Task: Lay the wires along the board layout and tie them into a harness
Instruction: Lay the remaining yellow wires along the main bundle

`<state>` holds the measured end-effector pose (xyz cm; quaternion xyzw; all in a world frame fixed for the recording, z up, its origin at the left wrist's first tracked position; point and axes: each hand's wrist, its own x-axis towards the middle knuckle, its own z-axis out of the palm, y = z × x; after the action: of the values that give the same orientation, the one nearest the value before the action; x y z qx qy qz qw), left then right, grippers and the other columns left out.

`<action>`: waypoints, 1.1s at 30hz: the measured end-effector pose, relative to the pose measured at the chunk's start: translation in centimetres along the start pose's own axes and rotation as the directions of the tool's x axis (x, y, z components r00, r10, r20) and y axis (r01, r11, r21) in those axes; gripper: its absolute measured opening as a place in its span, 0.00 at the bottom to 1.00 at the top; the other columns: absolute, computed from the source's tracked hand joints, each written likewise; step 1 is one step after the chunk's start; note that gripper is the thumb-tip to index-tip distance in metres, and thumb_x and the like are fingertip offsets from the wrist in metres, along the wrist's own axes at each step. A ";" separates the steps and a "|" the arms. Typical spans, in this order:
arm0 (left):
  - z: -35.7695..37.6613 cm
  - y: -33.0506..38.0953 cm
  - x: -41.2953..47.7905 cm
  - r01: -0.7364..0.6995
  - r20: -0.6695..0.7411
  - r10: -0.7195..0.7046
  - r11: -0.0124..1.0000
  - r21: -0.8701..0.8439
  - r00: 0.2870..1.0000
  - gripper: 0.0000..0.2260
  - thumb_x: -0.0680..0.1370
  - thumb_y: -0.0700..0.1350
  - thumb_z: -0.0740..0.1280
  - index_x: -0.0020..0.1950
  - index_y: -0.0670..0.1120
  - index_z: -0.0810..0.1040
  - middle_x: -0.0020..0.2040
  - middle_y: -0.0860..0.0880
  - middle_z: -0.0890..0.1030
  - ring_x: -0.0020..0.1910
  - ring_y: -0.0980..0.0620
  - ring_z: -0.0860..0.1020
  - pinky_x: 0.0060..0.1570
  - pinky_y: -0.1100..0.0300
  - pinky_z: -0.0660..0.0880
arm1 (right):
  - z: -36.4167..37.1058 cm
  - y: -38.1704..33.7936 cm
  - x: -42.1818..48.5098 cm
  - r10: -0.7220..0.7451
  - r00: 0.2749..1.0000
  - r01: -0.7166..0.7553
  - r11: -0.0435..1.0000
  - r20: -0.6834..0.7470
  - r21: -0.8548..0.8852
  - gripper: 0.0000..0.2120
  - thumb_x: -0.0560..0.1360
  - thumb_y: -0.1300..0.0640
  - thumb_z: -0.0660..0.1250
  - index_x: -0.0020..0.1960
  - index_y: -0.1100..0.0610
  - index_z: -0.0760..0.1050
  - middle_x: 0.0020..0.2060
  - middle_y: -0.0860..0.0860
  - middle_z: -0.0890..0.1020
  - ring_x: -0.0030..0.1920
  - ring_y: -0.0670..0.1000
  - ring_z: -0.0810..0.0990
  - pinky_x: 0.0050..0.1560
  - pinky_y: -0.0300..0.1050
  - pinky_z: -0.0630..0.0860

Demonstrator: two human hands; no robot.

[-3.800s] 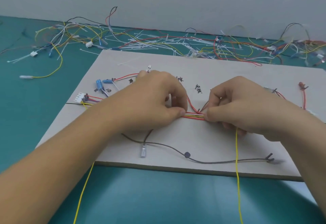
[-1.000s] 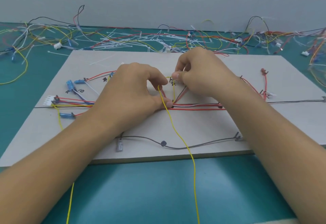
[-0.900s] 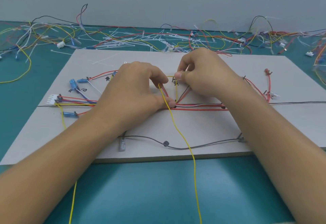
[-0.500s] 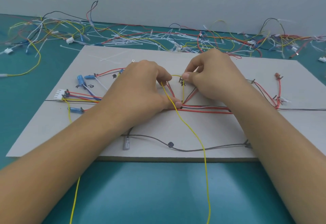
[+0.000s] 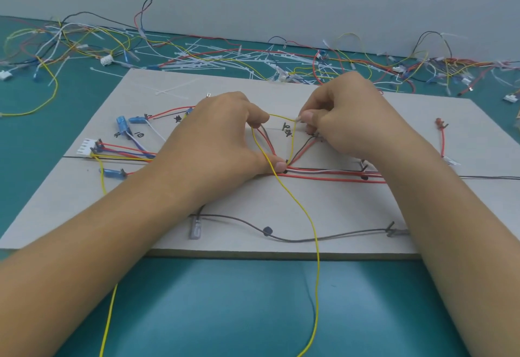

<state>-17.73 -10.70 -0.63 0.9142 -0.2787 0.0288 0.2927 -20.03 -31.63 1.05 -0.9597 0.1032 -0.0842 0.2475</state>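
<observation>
A grey layout board [image 5: 281, 216] lies on the teal mat, with handwritten marks on it. Red, white and dark wires [image 5: 332, 174] run along its middle line toward a white connector [image 5: 86, 146] at the left. My left hand [image 5: 225, 137] presses the bundle down with the thumb at the junction and pinches a yellow wire [image 5: 298, 204] near its forefinger. That yellow wire loops up to my right hand [image 5: 346, 114], which pinches its tip between thumb and forefinger. Its long tail trails off the board's front edge.
Blue terminals [image 5: 122, 124] lie at the board's left, a red terminal [image 5: 439, 124] at its right. A grey wire [image 5: 309, 238] with a clear terminal runs along the front. Loose wires and white cable ties [image 5: 225, 58] pile along the wall behind the board.
My right hand left the middle bundle and rose to the upper centre with the yellow wire's tip. My left thumb stays on the junction. The camera view drifted.
</observation>
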 end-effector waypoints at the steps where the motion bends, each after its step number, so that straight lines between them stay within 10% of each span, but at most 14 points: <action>1: 0.0 0.0 0.0 0.007 0.001 -0.007 1.000 0.010 1.000 0.34 0.62 0.66 0.80 0.65 0.55 0.82 0.55 0.60 0.80 0.49 0.55 0.74 0.49 0.56 0.73 | 0.1 0.0 0.0 0.003 1.000 -0.003 1.000 -0.003 -0.003 0.06 0.78 0.55 0.71 0.43 0.49 0.85 0.37 0.46 0.85 0.40 0.42 0.80 0.38 0.34 0.71; 20: -0.2 0.0 -0.1 -0.025 -0.004 0.026 0.999 0.025 1.000 0.37 0.60 0.67 0.77 0.67 0.56 0.80 0.58 0.59 0.77 0.59 0.56 0.75 0.54 0.58 0.69 | 1.4 -0.6 -0.3 0.002 1.000 -0.003 0.999 -0.029 -0.046 0.08 0.77 0.47 0.69 0.44 0.49 0.83 0.39 0.44 0.82 0.47 0.53 0.81 0.51 0.53 0.80; 33: -2.7 -0.5 -0.4 -0.253 0.123 0.255 0.967 -0.036 0.959 0.13 0.69 0.45 0.79 0.51 0.57 0.86 0.43 0.59 0.81 0.37 0.57 0.78 0.35 0.71 0.68 | 1.0 -0.3 -0.3 0.000 0.999 0.001 1.000 -0.036 0.021 0.03 0.73 0.47 0.75 0.43 0.44 0.87 0.37 0.44 0.84 0.45 0.49 0.81 0.48 0.51 0.81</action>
<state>-17.52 -8.66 1.25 0.8679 -0.4120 0.0051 0.2773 -20.01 -30.80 0.29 -0.9554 0.1065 -0.1026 0.2556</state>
